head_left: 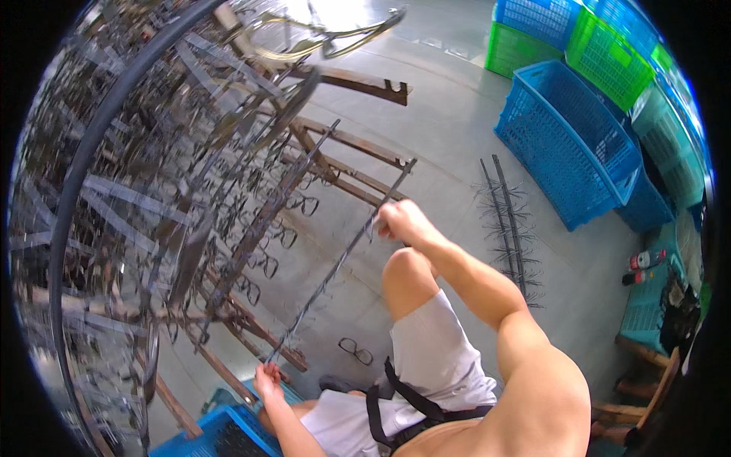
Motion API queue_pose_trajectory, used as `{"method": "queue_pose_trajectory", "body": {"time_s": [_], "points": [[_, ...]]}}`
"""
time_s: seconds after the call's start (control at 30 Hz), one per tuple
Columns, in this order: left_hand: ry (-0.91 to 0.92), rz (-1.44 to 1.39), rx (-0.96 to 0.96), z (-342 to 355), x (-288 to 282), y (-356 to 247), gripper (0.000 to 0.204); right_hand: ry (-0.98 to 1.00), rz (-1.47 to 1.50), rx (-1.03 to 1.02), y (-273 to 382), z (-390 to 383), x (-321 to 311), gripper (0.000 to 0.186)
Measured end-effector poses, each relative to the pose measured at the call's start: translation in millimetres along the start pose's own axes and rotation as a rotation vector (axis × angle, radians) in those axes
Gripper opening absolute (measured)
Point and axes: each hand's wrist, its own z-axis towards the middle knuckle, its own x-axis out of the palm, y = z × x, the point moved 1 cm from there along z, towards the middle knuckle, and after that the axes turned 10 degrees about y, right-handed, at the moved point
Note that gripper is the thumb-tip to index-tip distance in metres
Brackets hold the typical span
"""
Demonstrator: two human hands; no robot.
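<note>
A long thin metal rod (327,278) with short wires along it slants in front of me, from lower left to upper right. My left hand (268,381) is closed on its near lower end. Higher up, near the far end, my right hand (405,221) is closed with its fingers at the rod; its fingertips are partly hidden. The rod runs alongside a rusty rack (320,156), on which many dark eyeglass frames (285,232) hang from similar rods. A single pair of glasses (355,351) lies on the floor between my arms.
Two wire-bristled rods (509,228) lie on the floor to the right. Blue crates (567,145) and green crates (609,57) are stacked beyond them. Two bottles (646,260) rest on a teal crate at far right. A blue crate (244,415) stands by my left forearm.
</note>
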Motion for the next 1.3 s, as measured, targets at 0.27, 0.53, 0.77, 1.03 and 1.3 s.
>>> {"method": "queue_pose_trajectory", "body": {"time_s": [0.27, 0.53, 0.77, 1.03, 1.3], "points": [[0.142, 0.039, 0.225, -88.9, 47.1, -13.6, 0.023, -0.036, -0.16, -0.002, -8.8, 64.8, -64.7, 0.036], [0.004, -0.109, 0.391, -150.5, 53.8, -28.4, 0.029, -0.077, -0.1, 0.158, -3.4, 81.9, -86.6, 0.031], [-0.143, 0.07, 0.416, -137.7, 27.9, -48.7, 0.037, 0.082, -0.107, 0.157, 15.0, 73.4, -49.8, 0.023], [-0.321, 0.55, 0.423, -175.1, -82.0, -66.1, 0.053, 0.297, 0.227, 0.105, 5.4, 35.5, -54.5, 0.039], [-0.407, 1.076, -0.392, -120.8, -286.5, 19.5, 0.045, 0.403, -0.061, 0.195, -4.3, -83.0, 42.6, 0.037]]}}
